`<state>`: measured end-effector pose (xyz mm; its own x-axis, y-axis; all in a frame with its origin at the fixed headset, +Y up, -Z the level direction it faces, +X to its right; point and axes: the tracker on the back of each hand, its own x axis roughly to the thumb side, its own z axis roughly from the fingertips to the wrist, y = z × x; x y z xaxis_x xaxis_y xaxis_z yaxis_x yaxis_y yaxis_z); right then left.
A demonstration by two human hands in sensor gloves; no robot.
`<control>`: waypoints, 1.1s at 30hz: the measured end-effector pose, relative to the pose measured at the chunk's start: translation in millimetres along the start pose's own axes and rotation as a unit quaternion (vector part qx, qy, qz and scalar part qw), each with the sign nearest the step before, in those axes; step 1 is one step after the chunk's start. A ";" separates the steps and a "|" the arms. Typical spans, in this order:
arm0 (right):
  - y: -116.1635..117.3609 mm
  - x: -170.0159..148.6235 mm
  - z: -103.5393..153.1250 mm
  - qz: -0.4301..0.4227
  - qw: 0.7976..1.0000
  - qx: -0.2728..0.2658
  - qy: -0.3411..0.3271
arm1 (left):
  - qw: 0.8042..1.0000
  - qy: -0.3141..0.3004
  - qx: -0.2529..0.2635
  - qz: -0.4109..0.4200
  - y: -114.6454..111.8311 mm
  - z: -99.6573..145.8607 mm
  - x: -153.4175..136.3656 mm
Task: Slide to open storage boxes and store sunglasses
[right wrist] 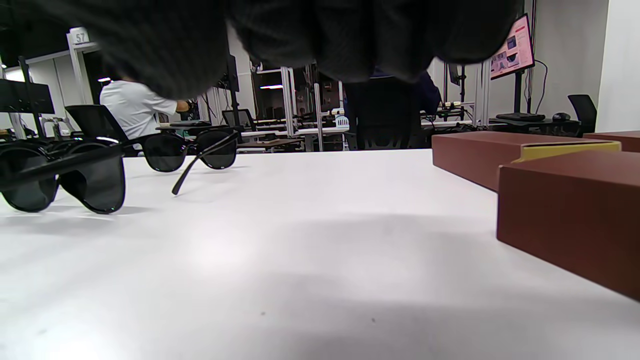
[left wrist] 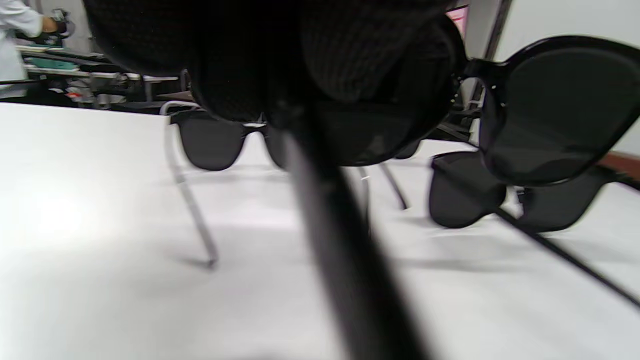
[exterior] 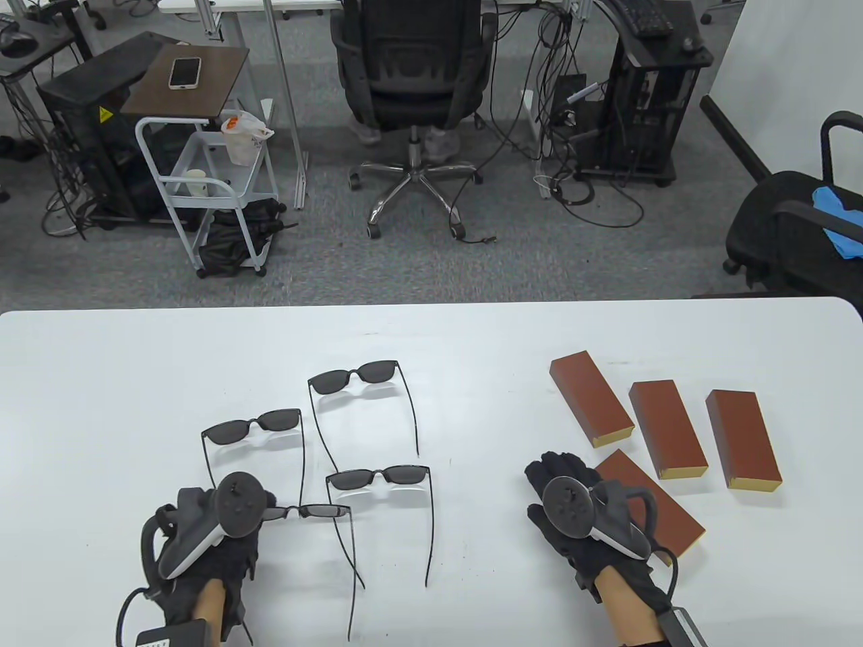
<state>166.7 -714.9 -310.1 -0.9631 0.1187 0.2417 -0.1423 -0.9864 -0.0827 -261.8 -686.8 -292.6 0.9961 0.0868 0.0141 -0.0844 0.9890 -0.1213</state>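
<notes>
Progress. I judge the task barely begun: all four storage boxes look closed and no sunglasses are stored. My left hand (exterior: 202, 539) grips the nearest sunglasses (exterior: 317, 512) at their left lens; in the left wrist view the gloved fingers (left wrist: 320, 60) curl over that lens and the frame looks lifted off the white tabletop (exterior: 101, 404), temples unfolded. My right hand (exterior: 580, 512) hovers beside the nearest box (exterior: 667, 512), which lies just to the hand's right. Whether its fingers are spread, curled or touching the box I cannot tell, for the tracker hides them from above and the right wrist view shows only dark glove at its top edge.

Remaining work. Each box has yet to be slid open, and each pair folded and laid inside.

Layout, taken from the nearest box. Three more boxes lie beyond it: the left box (exterior: 591, 399), the middle box (exterior: 667, 429) and the right box (exterior: 743, 439), each showing a yellow end toward me. Well to the left are three further pairs: the second pair (exterior: 377, 477), closest to the held one, the third pair (exterior: 253, 426) beyond my left hand, and the far pair (exterior: 354, 379).

Obstructions. All temples stand open, and those of the held pair and the second pair run close alongside, so a careless lift may snag. Beyond the tabletop stand an office chair (exterior: 411, 87) and a white cart (exterior: 209, 182), neither in the way.
</notes>
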 end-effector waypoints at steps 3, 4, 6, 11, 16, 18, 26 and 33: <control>0.0 0.2 0.1 -0.014 1.000 -0.002 -0.006 | 0.998 -0.052 0.018 0.008 6.8 -6.8 35.9; 0.1 -0.3 0.0 -0.022 1.000 0.001 -0.003 | 0.998 -0.065 0.023 0.010 8.2 -9.1 47.4; -0.5 -1.6 0.2 -0.044 0.999 -0.005 -0.002 | 0.995 -0.092 0.032 0.011 10.9 -14.6 77.1; -3.7 -6.2 1.1 -0.106 0.994 -0.015 -0.005 | 0.987 -0.152 0.027 0.050 13.5 -24.9 129.4; -4.8 -9.3 1.6 -0.182 0.983 -0.014 -0.008 | 0.982 -0.174 0.004 0.069 6.9 -28.5 160.2; -5.6 -10.6 1.4 -0.223 0.975 -0.016 -0.002 | 0.982 -0.176 0.001 0.070 3.2 -28.9 165.8; -5.0 -11.9 0.8 -0.324 0.946 -0.021 -0.005 | 0.978 -0.180 -0.029 0.099 -10.5 -32.1 169.2; -3.1 -14.9 0.2 -0.381 0.925 -0.019 -0.001 | 0.961 -0.188 -0.088 0.184 -18.5 -34.2 169.4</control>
<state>181.5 -713.6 -313.3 -0.5802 0.7767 0.2451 -0.7870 -0.6122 0.0770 -90.7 -694.5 -321.9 0.8182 0.4959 0.2910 -0.3905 0.8507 -0.3519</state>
